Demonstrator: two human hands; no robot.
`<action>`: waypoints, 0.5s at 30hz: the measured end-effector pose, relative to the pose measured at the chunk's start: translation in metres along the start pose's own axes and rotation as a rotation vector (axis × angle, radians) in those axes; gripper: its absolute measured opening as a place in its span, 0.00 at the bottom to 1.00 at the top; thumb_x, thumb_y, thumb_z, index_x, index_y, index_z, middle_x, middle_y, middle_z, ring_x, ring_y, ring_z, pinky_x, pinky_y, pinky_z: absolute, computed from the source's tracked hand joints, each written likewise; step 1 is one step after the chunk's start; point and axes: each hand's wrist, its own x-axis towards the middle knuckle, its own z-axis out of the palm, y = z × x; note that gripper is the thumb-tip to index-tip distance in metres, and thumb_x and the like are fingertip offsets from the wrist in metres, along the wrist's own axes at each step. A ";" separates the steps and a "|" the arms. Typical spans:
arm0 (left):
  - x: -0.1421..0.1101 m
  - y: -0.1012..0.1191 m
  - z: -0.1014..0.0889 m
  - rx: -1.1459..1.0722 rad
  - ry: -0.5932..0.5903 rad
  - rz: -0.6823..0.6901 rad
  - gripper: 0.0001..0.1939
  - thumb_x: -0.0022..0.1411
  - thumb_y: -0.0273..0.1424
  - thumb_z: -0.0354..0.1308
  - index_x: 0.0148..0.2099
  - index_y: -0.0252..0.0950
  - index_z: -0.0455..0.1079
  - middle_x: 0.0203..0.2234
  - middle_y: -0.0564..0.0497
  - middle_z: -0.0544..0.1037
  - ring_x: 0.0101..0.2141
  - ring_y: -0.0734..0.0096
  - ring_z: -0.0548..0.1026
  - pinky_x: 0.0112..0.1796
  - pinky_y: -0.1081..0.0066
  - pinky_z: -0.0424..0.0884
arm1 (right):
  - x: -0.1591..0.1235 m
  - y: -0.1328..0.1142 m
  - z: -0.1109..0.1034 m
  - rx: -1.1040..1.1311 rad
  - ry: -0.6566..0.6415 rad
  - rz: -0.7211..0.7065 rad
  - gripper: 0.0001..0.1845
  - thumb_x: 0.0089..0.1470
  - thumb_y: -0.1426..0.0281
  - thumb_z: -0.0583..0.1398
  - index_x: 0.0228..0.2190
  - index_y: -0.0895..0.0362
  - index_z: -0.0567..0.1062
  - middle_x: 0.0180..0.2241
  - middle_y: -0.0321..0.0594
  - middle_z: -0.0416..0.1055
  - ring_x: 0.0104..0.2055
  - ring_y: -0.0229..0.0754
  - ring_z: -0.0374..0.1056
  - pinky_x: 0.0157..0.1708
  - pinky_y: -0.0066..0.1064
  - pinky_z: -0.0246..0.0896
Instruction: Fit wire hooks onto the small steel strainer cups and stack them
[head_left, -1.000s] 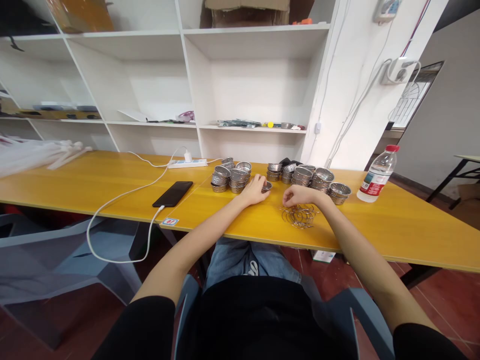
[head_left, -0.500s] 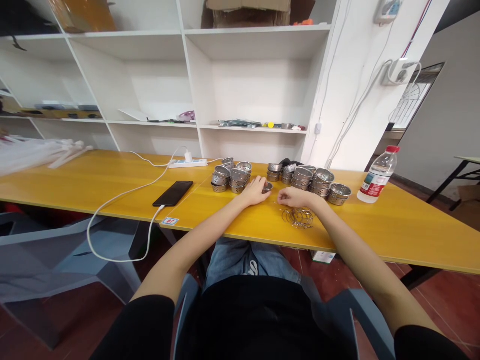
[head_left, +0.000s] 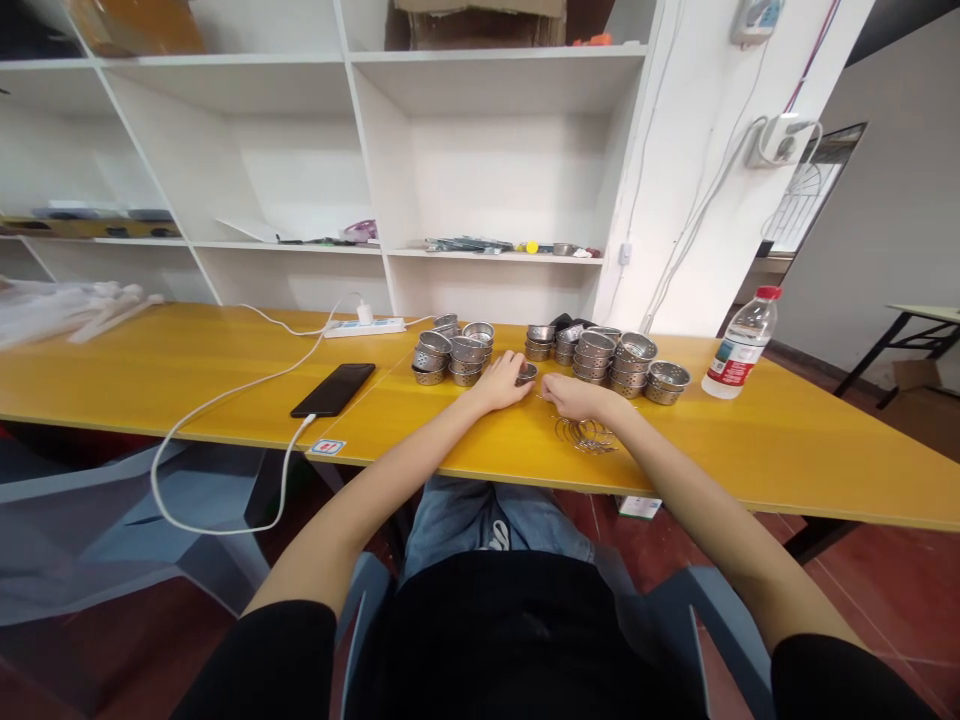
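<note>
My left hand (head_left: 502, 382) rests on the yellow table with its fingers curled around a small perforated metal cup (head_left: 527, 375). Just to the right, my right hand (head_left: 574, 396) is closed, its fingertips pinched together near that cup. Whatever lies in the pinch is too small to make out. Below my right hand is a loose heap of thin bent wire pieces (head_left: 586, 436). Stacked perforated metal cups (head_left: 466, 358) stand beyond my left hand. More such stacks (head_left: 628, 370) are behind and right of my right hand.
A black phone (head_left: 334, 390) with a white charging cable lies at the left, near a power strip (head_left: 365, 327). At the right stands a red-capped plastic bottle (head_left: 741, 345). White shelving (head_left: 495, 258) rises behind the yellow table (head_left: 795, 450).
My right hand has moved slightly left, closer to the cup in my left hand. The whole view has shifted a little. My left hand keeps its hold on the cup.
</note>
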 end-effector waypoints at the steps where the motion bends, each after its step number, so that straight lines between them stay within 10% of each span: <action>1: 0.000 0.000 0.001 0.000 -0.001 0.002 0.15 0.66 0.39 0.59 0.50 0.37 0.64 0.49 0.42 0.71 0.52 0.53 0.74 0.54 0.56 0.72 | -0.001 0.000 -0.001 0.000 0.005 0.007 0.09 0.58 0.82 0.56 0.38 0.59 0.72 0.40 0.51 0.77 0.35 0.45 0.70 0.35 0.31 0.59; 15: -0.002 -0.005 0.004 -0.064 0.009 0.006 0.17 0.64 0.37 0.60 0.52 0.37 0.64 0.52 0.40 0.72 0.54 0.52 0.73 0.56 0.54 0.71 | 0.006 0.001 0.002 0.232 0.292 -0.017 0.10 0.59 0.78 0.57 0.32 0.61 0.78 0.29 0.41 0.76 0.30 0.39 0.66 0.34 0.28 0.55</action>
